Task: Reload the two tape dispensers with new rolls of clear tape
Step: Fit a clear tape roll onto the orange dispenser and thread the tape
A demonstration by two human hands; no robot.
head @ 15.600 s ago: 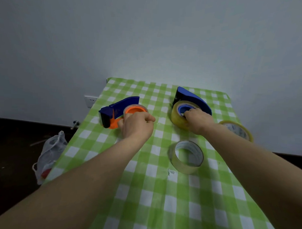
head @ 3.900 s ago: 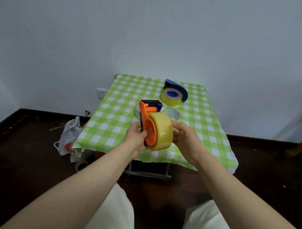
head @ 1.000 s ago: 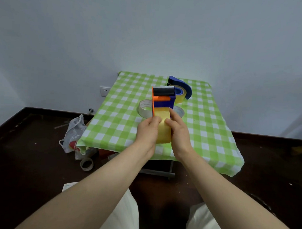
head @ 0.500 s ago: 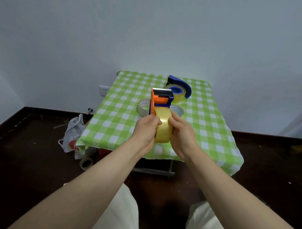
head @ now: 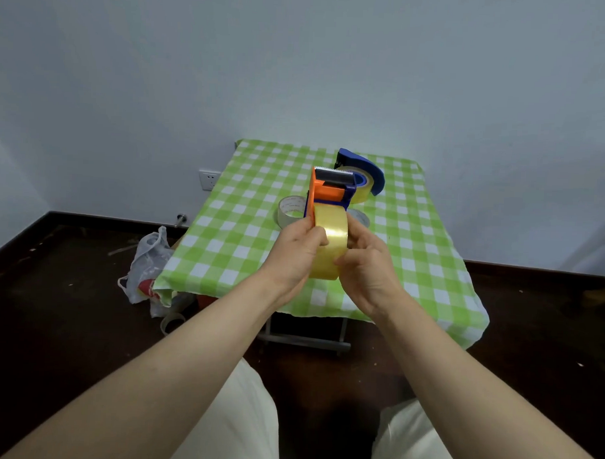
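Two hands hold a tape dispenser with a fresh roll, above the lap.

Left hand (head: 293, 253) and right hand (head: 368, 266) close around the yellowish tape roll (head: 329, 242) seated in the orange dispenser (head: 326, 192). Next, likely threading tape to the cutter. The blue dispenser (head: 361, 173) sits loaded on the table (head: 246, 234).

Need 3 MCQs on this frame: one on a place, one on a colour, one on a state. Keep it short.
1. Where is the blue dispenser?
A. on the floor
B. at the far end of the table
C. in the left hand

2. What colour is the tablecloth?
A. green and white check
B. plain red
C. blue stripes

3. What state is the orange dispenser in?
A. lying on the table
B. held up, a tape roll mounted
C. held up with no roll on it

Key:
1 B: it sits at the far end, a roll in it.
2 A: green and white squares cover the table.
3 B: the left hand and right hand both grip it, roll in place.
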